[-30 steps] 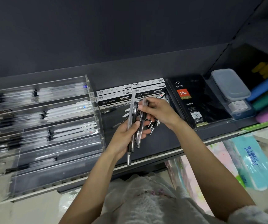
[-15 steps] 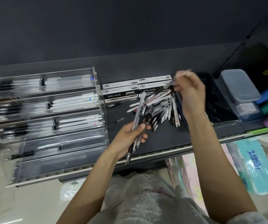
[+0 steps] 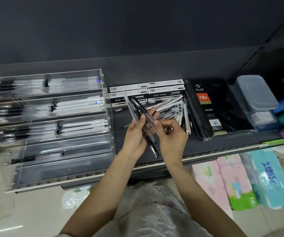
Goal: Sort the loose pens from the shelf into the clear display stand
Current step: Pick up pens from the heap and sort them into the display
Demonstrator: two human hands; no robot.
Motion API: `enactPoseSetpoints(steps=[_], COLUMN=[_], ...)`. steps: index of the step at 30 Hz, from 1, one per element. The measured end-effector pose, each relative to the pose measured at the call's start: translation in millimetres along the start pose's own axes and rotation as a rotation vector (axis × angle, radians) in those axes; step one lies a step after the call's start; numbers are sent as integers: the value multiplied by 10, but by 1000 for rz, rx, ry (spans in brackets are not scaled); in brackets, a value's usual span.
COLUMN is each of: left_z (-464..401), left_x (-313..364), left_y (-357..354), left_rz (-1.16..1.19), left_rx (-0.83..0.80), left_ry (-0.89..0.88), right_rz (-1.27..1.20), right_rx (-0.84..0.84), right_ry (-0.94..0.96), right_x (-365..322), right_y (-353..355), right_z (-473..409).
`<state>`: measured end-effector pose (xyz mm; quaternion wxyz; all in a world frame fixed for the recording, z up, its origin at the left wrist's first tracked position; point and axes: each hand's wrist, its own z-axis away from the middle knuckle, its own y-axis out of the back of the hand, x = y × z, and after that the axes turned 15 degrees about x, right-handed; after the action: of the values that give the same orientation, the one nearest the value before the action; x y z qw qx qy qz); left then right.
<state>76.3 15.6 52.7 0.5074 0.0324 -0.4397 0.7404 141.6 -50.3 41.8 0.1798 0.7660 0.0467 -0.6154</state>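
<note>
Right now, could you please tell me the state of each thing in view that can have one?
Left hand: grips bunch of pens.
Right hand: fingers curled, touching that bunch.
Loose pens: piled on shelf.
Display stand: upper tiers stocked, lower tiers nearly bare.
Grey box: lid on.
Diary: closed, wrapped.

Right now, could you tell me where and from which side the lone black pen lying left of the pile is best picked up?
Pinch the black pen at mid-barrel, coming from above. It lies flat on the shelf, apart from the pile, in front of the boxes, so both long sides look free for fingertips. Its ends are narrow, and the stand's wall sits to its left.
</note>
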Motion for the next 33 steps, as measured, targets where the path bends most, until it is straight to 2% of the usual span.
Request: enactPoseSetpoints(steps=[4, 7, 11, 13, 17, 19, 20, 22, 25, 29, 33], left_z=[-21, -17, -74, -101, -213, -306, -331, -312, -173, -37, 22], left_x=[-67, -81, 16, 46, 105, 173, 204, 230, 152, 49, -25], left_y=[-21, -27, -11, 10, 87, 158, 188, 214, 182, 124, 104], left_rz=[-11, -7, 53, 58, 171, 191, 126, -145, -498, -651, -691], left_rx=[29, 28, 24, 15, 19, 40, 47, 15, -89, -249, -333], left_ry=[-38, -83, -157, -154, -37, -8, -25, -75, -114, -123, -128], right_rz=[123, 148, 99, 24, 62, 67, 30, -73, -47, 251, 465], right_rx=[-17, -116, -459, -522, -574, -537, -497, -427, -416, -512, -453], right_ry=[24, -19, -345, -419, -306, -247, -225, -235, -203, 38, 233], right_x=[-2, -17, -99, -140, -193, -234, -264, -316, -349, -394, -332], right_y=[-22, 36, 209, 303, 514, 665, 732, 795, 662, 364, 215], right_z=[53, 20, 34, 76, 16, -107, -186, -363, -596, -771, -828])
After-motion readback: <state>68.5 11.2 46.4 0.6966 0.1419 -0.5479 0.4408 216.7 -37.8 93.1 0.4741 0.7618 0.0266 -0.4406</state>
